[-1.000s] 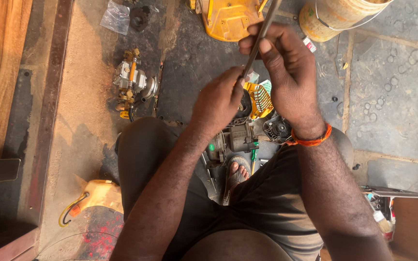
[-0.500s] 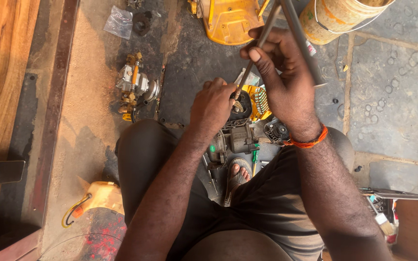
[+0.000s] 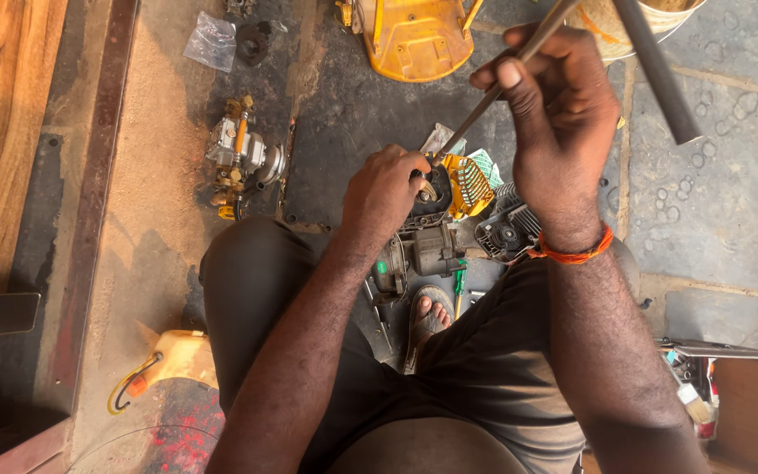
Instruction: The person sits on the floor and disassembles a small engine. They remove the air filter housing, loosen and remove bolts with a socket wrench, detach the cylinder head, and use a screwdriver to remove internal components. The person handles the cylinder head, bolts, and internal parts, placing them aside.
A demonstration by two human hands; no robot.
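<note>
Right hand (image 3: 563, 114) fingers clamped on long grey metal rod (image 3: 493, 92), axis slanting down-left to small dark engine block (image 3: 432, 246); left hand (image 3: 388, 189) fingers closed at rod tip, nearer

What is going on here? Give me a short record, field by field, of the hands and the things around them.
Left hand: left hand presses on the small engine wedged between the knees
Right hand: right hand raised, grip closed on a thin metal rod slanting down to the engine
Also in right hand: a thicker grey bar
Wrist: orange band
Floor left: carburettor part, clear plastic bag
Floor top: yellow housing
Bottom right: open box with a brush
</note>
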